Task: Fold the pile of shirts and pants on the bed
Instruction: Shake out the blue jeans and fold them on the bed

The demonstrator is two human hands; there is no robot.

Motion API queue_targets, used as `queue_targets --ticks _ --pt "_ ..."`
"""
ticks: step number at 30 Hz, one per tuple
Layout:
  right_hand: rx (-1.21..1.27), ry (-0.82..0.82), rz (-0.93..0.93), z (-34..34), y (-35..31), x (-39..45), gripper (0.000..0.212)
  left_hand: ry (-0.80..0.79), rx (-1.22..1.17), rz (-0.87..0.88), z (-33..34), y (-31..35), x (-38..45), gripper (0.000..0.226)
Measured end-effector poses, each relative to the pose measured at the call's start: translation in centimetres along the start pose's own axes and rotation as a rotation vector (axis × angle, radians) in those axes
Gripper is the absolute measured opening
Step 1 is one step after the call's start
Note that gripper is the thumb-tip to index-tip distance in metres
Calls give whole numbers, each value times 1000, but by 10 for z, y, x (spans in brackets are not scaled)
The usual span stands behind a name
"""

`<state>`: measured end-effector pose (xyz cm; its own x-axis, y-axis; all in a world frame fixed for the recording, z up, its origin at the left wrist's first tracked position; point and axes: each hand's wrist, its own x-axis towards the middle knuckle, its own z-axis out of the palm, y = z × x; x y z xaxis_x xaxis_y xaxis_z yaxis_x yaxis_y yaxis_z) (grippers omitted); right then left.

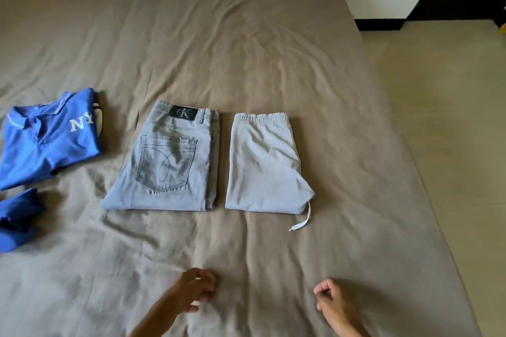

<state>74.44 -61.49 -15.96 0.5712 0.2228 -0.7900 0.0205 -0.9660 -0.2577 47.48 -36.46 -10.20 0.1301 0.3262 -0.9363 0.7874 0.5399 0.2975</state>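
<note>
1. Looking down at the bed, I see two folded pairs of pants lying side by side at mid-bed, just apart.
2. On the left of the pair, the grey jeans lie back pocket up, with a black waistband patch at the far end.
3. On the right, the pale sweatpants lie with the elastic waist far and a white drawstring trailing off the near right corner.
4. A blue polo shirt with "NY" lettering sits rumpled at the left edge; another blue garment lies crumpled nearer to me.
5. My left hand and right hand hover near the bed's near edge, fingers loosely curled, grasping nothing, well short of the clothes.
</note>
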Motion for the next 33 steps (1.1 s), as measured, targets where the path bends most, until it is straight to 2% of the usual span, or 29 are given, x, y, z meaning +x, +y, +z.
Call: queue_targets --ticks 1,3,7,9,11,14,16,20,26,33 --pt "-78 19 -17 6 3 9 12 3 -10 -3 -3 -7 -3 13" --pt "-194 -49 -53 12 -11 7 2 37 -56 -4 -12 -23 -9 14" --pt "-238 -205 -146 22 -76 -51 8 82 -138 82 -30 -49 -36 14" --pt "-265 -212 -222 42 -110 -86 7 134 -158 144 -51 -69 -59 12" --pt "-361 -195 -329 59 -133 -107 5 249 -78 253 -71 -87 -69 15" --pt "-443 -216 -483 100 -183 -145 33 465 172 366 -127 -128 -97 38" --pt "-432 -231 -537 120 -213 -167 43 521 223 394 -161 -143 -113 45" --pt "-431 -287 -622 169 -280 -225 39 597 193 342 -248 -188 -140 47" --pt "-469 -350 -645 246 -355 -300 13 657 150 233 -360 -273 -149 43" --pt "-536 -415 -650 397 -423 -344 10 724 207 62 -479 -370 -108 53"
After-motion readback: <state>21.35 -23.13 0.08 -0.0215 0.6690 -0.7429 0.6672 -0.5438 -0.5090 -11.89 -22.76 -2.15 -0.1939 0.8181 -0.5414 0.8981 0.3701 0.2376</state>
